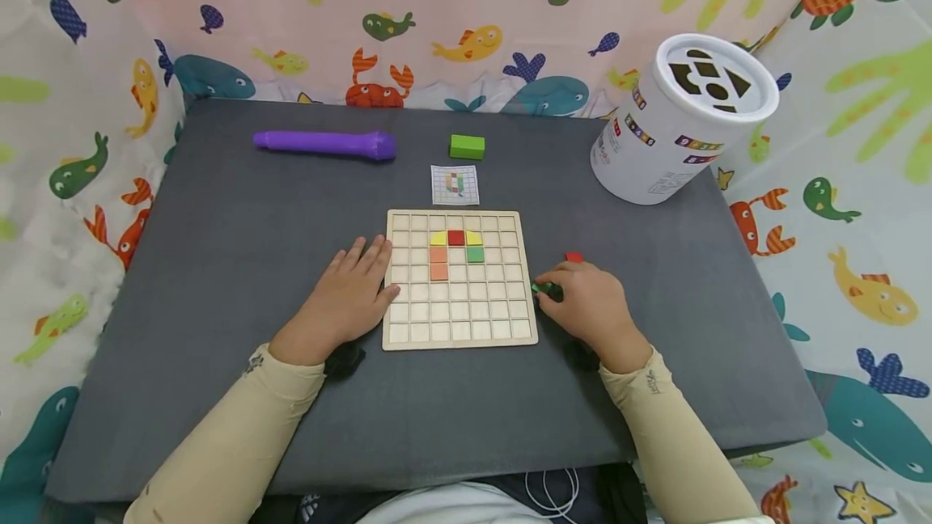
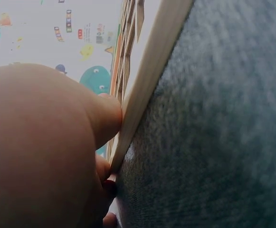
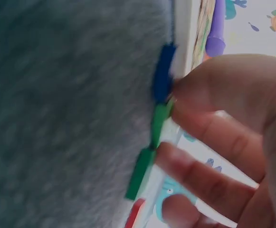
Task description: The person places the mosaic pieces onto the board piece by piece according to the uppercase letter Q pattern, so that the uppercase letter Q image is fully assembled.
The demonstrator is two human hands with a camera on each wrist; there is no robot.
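Note:
A light wooden grid board [image 1: 404,334] lies mid-table, with red, yellow, orange and green pieces in some upper squares. My left hand [image 1: 349,293] rests flat at the board's left edge, its thumb [image 2: 110,116] touching the wooden rim. Just past the right edge, my right hand [image 1: 586,302] has its fingers curled around small blocks on the table. Thumb and forefinger pinch a light green block [image 3: 159,122]. A blue block [image 3: 163,73] touches the thumb, a dark green block [image 3: 140,173] lies by another fingertip, and a red block [image 1: 574,257] sits just beyond the hand.
A small printed pattern card [image 1: 455,186] lies behind the board, with a green block [image 1: 467,146] farther back. To the back left is a purple tube-shaped stick [image 1: 324,144]. A white tub [image 1: 655,144] with a shape-hole lid stands at the back right. Patterned cloth surrounds the grey table [image 1: 466,419].

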